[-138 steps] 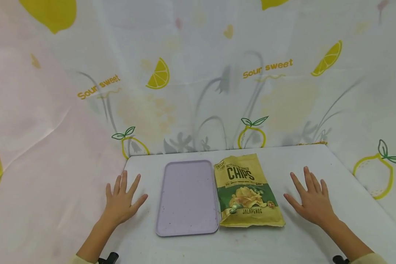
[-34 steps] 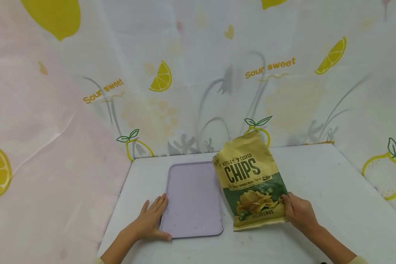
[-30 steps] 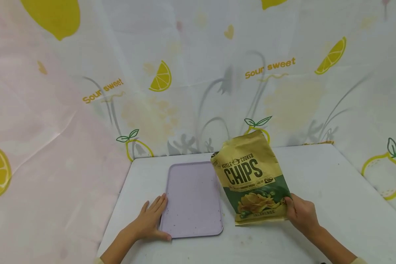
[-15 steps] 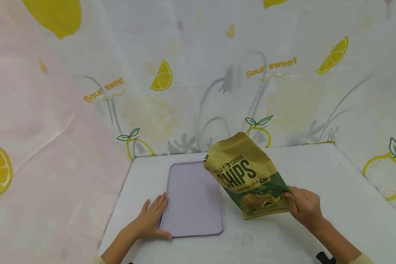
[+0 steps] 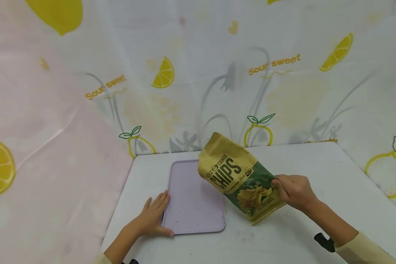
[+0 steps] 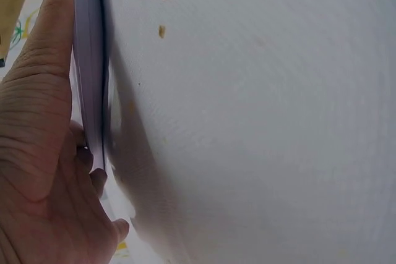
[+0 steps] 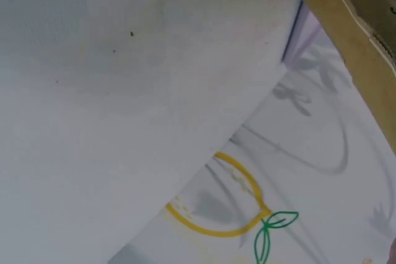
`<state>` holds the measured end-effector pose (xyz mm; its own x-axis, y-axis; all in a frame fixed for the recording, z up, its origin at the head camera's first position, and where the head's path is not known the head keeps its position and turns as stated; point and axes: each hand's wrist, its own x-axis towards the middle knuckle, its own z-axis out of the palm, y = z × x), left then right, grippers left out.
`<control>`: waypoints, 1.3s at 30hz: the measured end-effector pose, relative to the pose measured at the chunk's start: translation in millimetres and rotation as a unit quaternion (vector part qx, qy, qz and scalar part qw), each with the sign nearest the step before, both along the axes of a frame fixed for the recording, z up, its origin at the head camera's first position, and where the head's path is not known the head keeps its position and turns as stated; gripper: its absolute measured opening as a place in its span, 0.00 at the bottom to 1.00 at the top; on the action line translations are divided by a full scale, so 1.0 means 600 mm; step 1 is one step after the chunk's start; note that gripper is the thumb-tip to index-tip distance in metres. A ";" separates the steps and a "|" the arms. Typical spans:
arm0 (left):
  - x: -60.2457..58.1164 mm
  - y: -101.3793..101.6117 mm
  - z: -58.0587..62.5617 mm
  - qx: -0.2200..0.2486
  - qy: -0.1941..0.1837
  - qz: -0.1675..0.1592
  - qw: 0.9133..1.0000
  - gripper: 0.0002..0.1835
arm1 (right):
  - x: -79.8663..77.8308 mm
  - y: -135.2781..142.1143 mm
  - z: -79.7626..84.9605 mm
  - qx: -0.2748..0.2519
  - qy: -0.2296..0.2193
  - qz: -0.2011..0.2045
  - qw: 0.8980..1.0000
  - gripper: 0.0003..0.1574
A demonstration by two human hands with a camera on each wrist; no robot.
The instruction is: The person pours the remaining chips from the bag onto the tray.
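Observation:
My right hand (image 5: 295, 190) grips the lower right side of a gold and green bag of jalapeño chips (image 5: 239, 179), thumb on its front. The bag leans to the left, its top end over the right part of a flat lavender tray (image 5: 193, 209). Fingers fairly straight, my left hand (image 5: 151, 217) lies against the tray's left edge, with the thumb by the near corner. In the left wrist view the thumb and palm (image 6: 37, 146) run along the tray's rim (image 6: 90, 66). Only a strip of the bag (image 7: 346, 41) shows in the right wrist view.
A white table (image 5: 336, 183) bears the tray, with small crumbs on its surface. Behind and to the left hangs a cloth (image 5: 198, 73) printed with lemons. Dark wrist mounts (image 5: 324, 242) show under the forearms.
Earlier the bag lay flat beside the tray and both hands were apart from things. Now it is lifted and tipped left over the tray, while the left hand has come to the tray's edge.

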<state>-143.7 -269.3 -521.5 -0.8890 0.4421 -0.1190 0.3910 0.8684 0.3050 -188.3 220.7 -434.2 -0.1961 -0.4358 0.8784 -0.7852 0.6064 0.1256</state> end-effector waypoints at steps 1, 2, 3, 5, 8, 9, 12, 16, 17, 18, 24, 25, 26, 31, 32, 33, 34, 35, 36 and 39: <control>0.000 0.001 0.000 0.002 -0.002 -0.001 1.000 0.74 | 0.001 -0.001 0.007 0.002 0.003 0.001 1.000 0.32; 0.001 0.001 0.000 0.002 -0.004 -0.002 1.000 0.74 | 0.002 -0.002 0.015 0.002 0.005 0.000 1.000 0.32; 0.001 0.001 0.000 0.003 -0.005 -0.003 1.000 0.74 | 0.003 -0.002 0.023 -0.001 0.006 0.000 1.000 0.32; 0.002 0.001 -0.002 0.006 0.000 -0.006 1.000 0.74 | 0.005 -0.003 0.041 -0.008 0.004 -0.002 1.000 0.32; 0.000 0.000 -0.001 0.005 0.001 -0.009 1.000 0.75 | 0.000 -0.007 0.061 -0.001 -0.003 0.010 1.000 0.33; -0.001 0.000 0.001 0.004 0.003 -0.009 1.000 0.74 | -0.004 -0.008 0.065 0.009 -0.005 0.014 1.000 0.33; -0.005 0.002 0.005 0.003 -0.007 -0.009 1.000 0.74 | -0.011 -0.014 0.067 0.048 -0.011 0.030 0.998 0.32; -0.009 0.005 0.005 0.008 -0.010 -0.011 1.000 0.74 | -0.012 -0.016 0.065 0.076 -0.010 0.036 0.996 0.32; -0.009 0.005 0.005 0.007 -0.010 -0.012 1.000 0.74 | -0.013 -0.015 0.066 0.075 -0.009 0.036 0.996 0.32; -0.010 0.005 0.004 0.005 -0.009 -0.013 1.000 0.74 | -0.013 -0.014 0.067 0.072 -0.007 0.033 0.997 0.32; -0.011 0.002 0.008 0.003 -0.010 -0.012 1.000 0.74 | -0.015 -0.019 0.060 0.054 -0.006 0.042 0.998 0.32; -0.011 0.001 0.009 0.005 -0.011 -0.012 1.000 0.74 | -0.015 -0.022 0.056 0.058 -0.005 0.047 0.997 0.32; -0.011 0.000 0.011 0.005 -0.011 -0.013 1.000 0.74 | -0.014 -0.026 0.053 0.062 -0.003 0.052 0.997 0.31; -0.014 -0.001 0.017 0.008 -0.010 -0.020 1.000 0.73 | -0.009 -0.035 0.043 0.066 0.008 0.055 0.996 0.32; -0.015 -0.001 0.017 0.006 -0.008 -0.020 1.000 0.73 | -0.009 -0.036 0.044 0.067 0.008 0.057 0.996 0.31; -0.015 -0.001 0.017 0.006 -0.007 -0.019 1.000 0.74 | -0.009 -0.036 0.046 0.070 0.012 0.057 0.996 0.31; -0.015 -0.002 0.018 0.007 -0.009 -0.017 1.000 0.74 | -0.010 -0.035 0.048 0.073 0.015 0.056 0.996 0.31; -0.015 -0.002 0.017 0.008 -0.012 -0.015 1.000 0.74 | -0.011 -0.034 0.052 0.074 0.019 0.054 0.996 0.31; -0.015 -0.002 0.017 0.007 -0.017 -0.015 1.000 0.74 | -0.012 -0.032 0.055 0.072 0.022 0.049 0.996 0.31; -0.013 -0.004 0.014 0.007 -0.027 -0.012 1.000 0.74 | -0.015 -0.025 0.064 0.057 0.022 0.035 0.998 0.32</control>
<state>-151.4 -271.4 -513.0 -0.8702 0.4659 -0.1600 0.3951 0.8541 0.3382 -197.1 205.7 -395.7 -0.1240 -0.5441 0.8298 -0.8179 0.5296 0.2250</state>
